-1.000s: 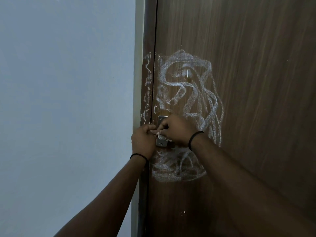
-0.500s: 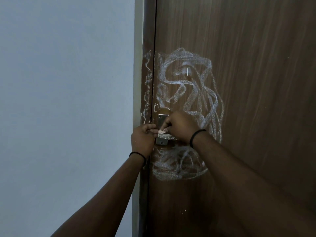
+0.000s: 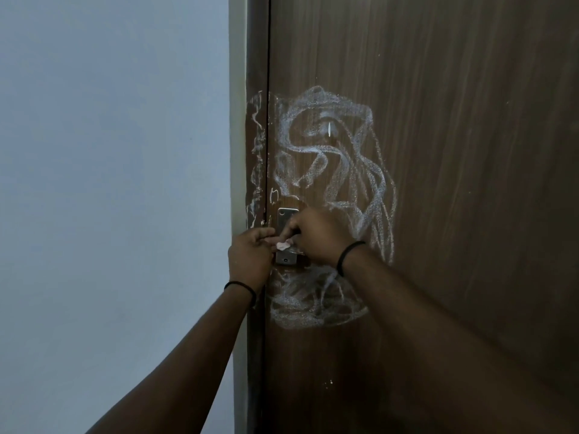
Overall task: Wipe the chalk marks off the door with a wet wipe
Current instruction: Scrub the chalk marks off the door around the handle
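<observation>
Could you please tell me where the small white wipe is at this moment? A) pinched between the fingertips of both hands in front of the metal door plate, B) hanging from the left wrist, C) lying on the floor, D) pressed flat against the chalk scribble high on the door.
A: the wipe sits between the left hand and right hand, in front of the metal plate.

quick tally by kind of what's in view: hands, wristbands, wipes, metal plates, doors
hands: 2, the left hand and the right hand, both pinching the wipe
wristbands: 2, black, on the left wrist and on the right wrist
wipes: 1, a small white wipe
metal plates: 1, the lock plate
doors: 1, a brown door with chalk marks
total: 7
</observation>
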The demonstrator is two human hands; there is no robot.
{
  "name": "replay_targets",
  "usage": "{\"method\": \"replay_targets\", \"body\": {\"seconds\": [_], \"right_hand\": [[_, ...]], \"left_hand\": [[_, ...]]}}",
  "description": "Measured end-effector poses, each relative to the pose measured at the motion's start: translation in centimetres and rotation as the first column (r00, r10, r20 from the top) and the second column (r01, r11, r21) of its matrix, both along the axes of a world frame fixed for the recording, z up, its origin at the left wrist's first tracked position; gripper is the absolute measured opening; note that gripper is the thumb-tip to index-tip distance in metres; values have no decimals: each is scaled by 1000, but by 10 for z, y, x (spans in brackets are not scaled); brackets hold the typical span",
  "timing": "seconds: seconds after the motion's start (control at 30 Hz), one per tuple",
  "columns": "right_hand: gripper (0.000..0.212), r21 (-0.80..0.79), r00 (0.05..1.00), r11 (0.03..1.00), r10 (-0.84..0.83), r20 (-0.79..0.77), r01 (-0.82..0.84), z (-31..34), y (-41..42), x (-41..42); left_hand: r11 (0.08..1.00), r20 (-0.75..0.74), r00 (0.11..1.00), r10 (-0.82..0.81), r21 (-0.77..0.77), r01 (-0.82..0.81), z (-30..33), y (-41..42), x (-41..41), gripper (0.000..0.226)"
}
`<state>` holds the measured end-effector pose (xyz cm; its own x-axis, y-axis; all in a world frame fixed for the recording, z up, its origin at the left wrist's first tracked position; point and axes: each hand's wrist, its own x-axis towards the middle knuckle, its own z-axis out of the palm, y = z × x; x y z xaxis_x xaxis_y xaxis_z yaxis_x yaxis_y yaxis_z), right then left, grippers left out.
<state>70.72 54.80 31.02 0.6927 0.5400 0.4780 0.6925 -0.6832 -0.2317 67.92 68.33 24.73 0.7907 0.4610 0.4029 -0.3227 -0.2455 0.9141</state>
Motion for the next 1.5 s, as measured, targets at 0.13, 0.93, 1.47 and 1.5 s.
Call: {"method": "replay_targets", "body": {"seconds": [0.13, 0.93, 1.47, 1.5], "right_hand": [[17, -91, 994, 990, -103, 26, 105, 13, -14, 7], [13, 899, 890, -68, 197, -412, 432, -121, 52, 6], [24, 948, 959, 160, -121, -258, 275, -129, 75, 10], [25, 949, 960, 175, -143, -240, 264, -132, 72, 10]], "left_hand": [[1000, -1, 1000, -30, -10, 30, 4, -3, -1, 28], [992, -76, 990, 119, 45, -115, -53, 1, 3, 29], [962, 110, 991, -80, -252, 106, -61, 0, 17, 31], [951, 107, 990, -95, -283, 122, -61, 1, 17, 32]]}}
